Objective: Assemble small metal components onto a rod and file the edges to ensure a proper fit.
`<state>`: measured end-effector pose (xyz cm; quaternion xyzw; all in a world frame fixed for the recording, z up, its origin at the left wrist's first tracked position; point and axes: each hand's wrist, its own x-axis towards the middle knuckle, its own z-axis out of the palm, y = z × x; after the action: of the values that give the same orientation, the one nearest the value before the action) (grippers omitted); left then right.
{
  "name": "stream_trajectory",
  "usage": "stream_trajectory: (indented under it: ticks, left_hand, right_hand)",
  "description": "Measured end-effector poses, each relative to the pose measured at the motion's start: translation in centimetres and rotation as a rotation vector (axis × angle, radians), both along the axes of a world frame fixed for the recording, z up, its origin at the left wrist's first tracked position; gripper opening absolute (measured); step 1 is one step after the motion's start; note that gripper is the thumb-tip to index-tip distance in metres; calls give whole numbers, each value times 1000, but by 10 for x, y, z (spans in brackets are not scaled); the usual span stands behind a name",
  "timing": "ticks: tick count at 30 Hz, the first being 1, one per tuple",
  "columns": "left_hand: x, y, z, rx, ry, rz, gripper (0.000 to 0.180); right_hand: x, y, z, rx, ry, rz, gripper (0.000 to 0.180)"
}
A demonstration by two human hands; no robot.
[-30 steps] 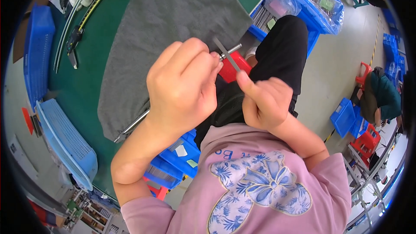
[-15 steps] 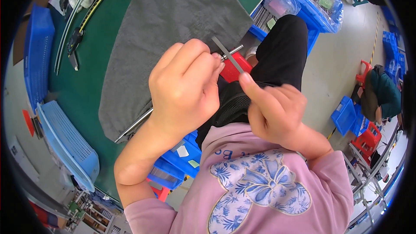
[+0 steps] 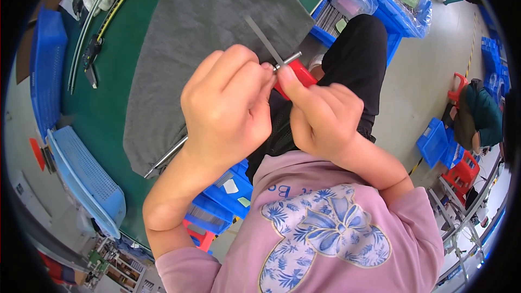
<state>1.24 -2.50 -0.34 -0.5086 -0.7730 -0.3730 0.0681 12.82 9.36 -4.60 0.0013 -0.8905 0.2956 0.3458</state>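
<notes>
My left hand (image 3: pixel 225 106) is closed around a thin metal rod (image 3: pixel 166 157). One end sticks out past its fingertips, and the long end comes out below the wrist over the cloth. In my right hand (image 3: pixel 328 116) is a narrow flat file (image 3: pixel 262 38), gripped near its lower end with the thumb laid along it. The file crosses the rod close to the left fingertips and appears to touch it. Beneath both hands lie the edge of a grey cloth (image 3: pixel 211 11) and my lap.
A caliper (image 3: pixel 93 49), a yellow-marked strip and thin rods lie on the green table (image 3: pixel 116 65). Blue baskets (image 3: pixel 89 179) line the left edge. Blue bins (image 3: pixel 388 5) of metal parts stand at upper right. A red plastic object (image 3: pixel 301 73) is below my hands. Another person (image 3: pixel 480 116) sits far right.
My right hand has slid the file up and left across the rod, bringing its thumb close to the left fingertips. The left hand and the rod have shifted only slightly.
</notes>
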Motion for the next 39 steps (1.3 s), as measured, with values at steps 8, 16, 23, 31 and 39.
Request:
stream_trajectory:
  ticks: [8,16,23,31,39]
  left_hand:
    - [-1,-1,1,-20,-23,2,19]
    - [1,2,1,-5,-15,-16,19]
    - [0,2,1,-13,8,2,19]
    - [1,1,1,-5,2,-6,18]
    - [2,1,-1,3,-14,-7,19]
  right_hand:
    - [-6,-2,-8,-46,99,2,49]
    - [-8,2,-27,14,220,18,50]
    - [0,0,-23,32,116,11,49]
    - [9,0,-23,26,82,15,48]
    - [22,9,2,-17,-84,78,49]
